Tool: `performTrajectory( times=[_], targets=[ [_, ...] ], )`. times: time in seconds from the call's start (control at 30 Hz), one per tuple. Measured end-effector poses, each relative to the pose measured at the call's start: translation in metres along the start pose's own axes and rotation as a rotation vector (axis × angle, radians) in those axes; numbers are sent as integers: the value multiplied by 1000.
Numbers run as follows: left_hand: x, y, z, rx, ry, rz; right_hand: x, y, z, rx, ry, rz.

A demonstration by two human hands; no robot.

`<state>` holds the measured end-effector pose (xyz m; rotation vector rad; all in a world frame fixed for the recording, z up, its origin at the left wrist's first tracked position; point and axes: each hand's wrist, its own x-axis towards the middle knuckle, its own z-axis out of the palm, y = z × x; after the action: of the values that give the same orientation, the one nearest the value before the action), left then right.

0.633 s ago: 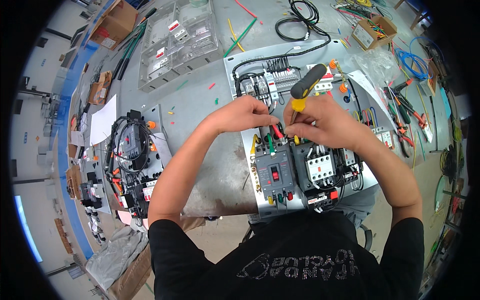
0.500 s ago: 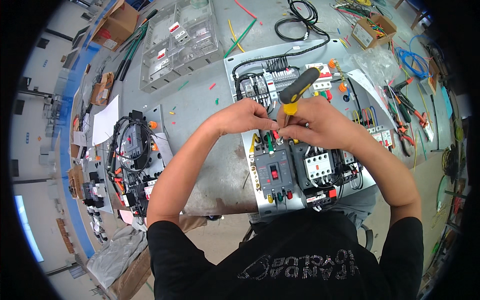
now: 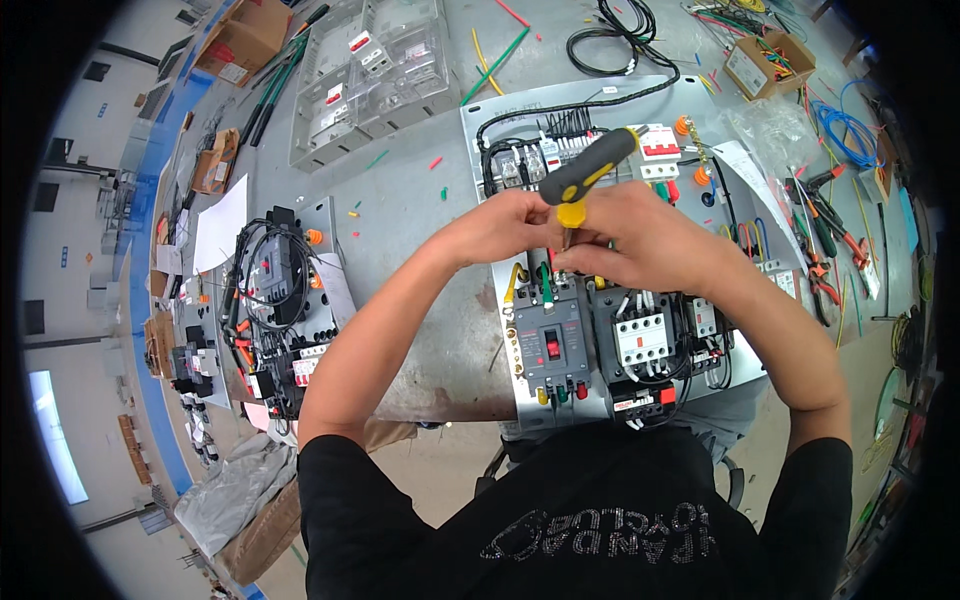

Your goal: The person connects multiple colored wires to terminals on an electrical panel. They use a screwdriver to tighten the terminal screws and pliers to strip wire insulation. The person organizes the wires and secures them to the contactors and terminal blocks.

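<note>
Yellow-and-black screwdriver (image 3: 588, 170), clamped in the right hand (image 3: 640, 240), stands upright on the circuit breaker (image 3: 550, 345) terminal while left-hand (image 3: 500, 225) fingers pinch a wire steady at its 9 o'clock.

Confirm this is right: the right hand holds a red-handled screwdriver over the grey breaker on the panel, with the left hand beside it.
Not quite. The head view shows the screwdriver has a black and yellow handle, not red. The right hand does hold it over the grey breaker, left hand beside it.

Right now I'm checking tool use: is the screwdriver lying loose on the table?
No, the right hand holds the screwdriver over the breaker, with the left hand beside it.
</note>
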<state>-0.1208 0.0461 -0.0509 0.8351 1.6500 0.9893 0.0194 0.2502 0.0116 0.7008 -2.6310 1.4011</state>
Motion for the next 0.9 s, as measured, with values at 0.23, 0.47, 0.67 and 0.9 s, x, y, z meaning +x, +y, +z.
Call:
performTrajectory(
  times=[0.23, 0.47, 0.67, 0.9],
  targets=[
    [0, 10, -19, 77, -314, 58, -7, 2, 1, 71, -31, 98],
    [20, 39, -28, 288, -380, -257, -5, 4, 3, -5, -35, 32],
    [26, 21, -38, 125, -418, -180, 1, 10, 9, 10, -55, -50],
    [37, -2, -44, 0, -438, -104, 13, 7, 10, 1, -129, 2]
  ],
)
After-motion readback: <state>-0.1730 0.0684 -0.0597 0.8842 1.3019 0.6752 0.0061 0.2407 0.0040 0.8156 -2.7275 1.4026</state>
